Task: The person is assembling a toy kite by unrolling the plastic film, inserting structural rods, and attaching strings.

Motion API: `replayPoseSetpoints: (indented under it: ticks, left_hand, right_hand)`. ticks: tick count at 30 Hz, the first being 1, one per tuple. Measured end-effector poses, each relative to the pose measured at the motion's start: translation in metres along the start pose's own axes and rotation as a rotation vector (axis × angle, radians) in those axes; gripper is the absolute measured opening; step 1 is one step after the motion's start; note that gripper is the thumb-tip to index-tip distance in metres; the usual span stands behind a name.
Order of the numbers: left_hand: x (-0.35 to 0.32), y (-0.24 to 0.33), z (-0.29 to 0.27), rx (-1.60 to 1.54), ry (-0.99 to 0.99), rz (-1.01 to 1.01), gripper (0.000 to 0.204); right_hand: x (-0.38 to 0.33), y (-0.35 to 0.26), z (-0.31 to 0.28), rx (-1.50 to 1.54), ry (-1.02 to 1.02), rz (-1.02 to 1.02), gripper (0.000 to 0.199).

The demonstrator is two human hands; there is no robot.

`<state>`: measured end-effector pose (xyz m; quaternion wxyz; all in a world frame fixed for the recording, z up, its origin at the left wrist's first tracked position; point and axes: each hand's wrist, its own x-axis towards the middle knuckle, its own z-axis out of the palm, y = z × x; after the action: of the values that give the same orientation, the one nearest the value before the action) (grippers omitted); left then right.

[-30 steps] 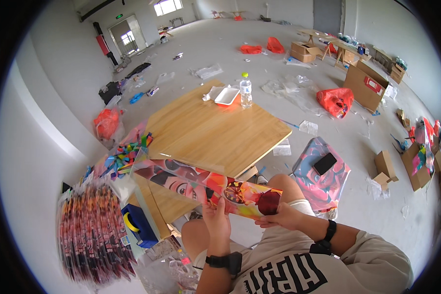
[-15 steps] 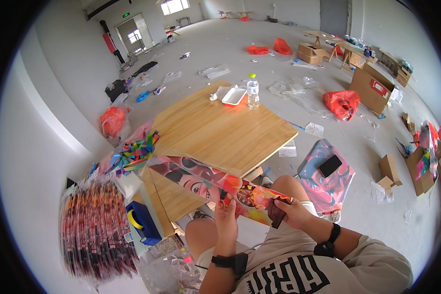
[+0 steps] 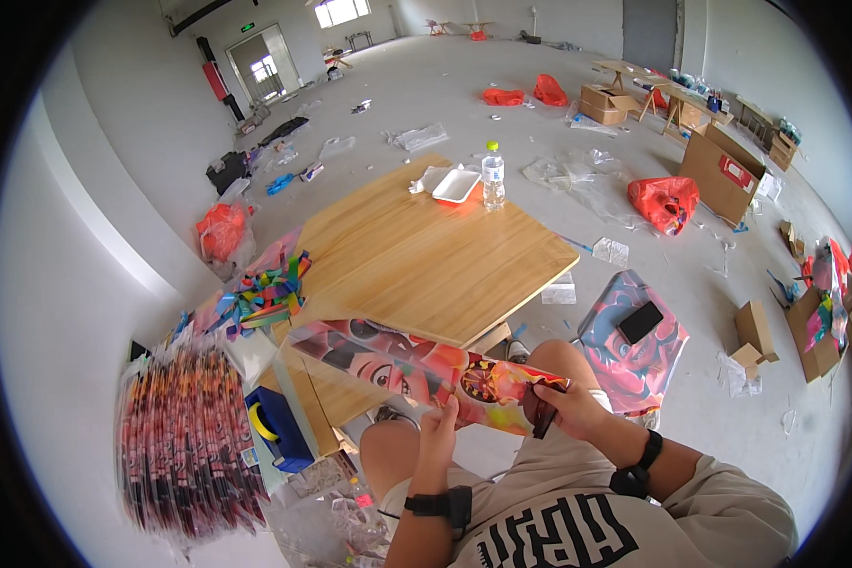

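Head view, near to far: left hand (image 3: 438,423) closed on lower edge of long printed paper bag (image 3: 417,371), fingers pinching it; right hand (image 3: 566,407) gripping bag's right end together with small dark object (image 3: 542,417), not clear what. Bag held flat above knees, just before wooden table (image 3: 417,256). Left on table, pile of coloured strips (image 3: 260,293). At far edge, white tray (image 3: 455,185) beside water bottle (image 3: 492,176).

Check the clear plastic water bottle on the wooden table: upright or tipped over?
Upright. The clear plastic water bottle stands on its base near the far edge of the wooden table, green cap on top, beside a white tray.
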<state>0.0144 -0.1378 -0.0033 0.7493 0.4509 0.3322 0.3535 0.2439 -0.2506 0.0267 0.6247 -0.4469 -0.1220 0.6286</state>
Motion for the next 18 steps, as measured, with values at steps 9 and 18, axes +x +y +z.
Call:
replayPoseSetpoints:
  ticks: [9, 18]
  left_hand:
    - [0.007, -0.01, 0.033, -0.392, -0.023, 0.207, 0.046]
    - [0.001, 0.008, 0.037, -0.486, 0.0, 0.176, 0.025]
  right_hand:
    - [0.002, 0.011, 0.001, -0.015, 0.039, -0.014, 0.024]
    - [-0.002, 0.015, 0.0, 0.158, -0.072, 0.012, 0.025]
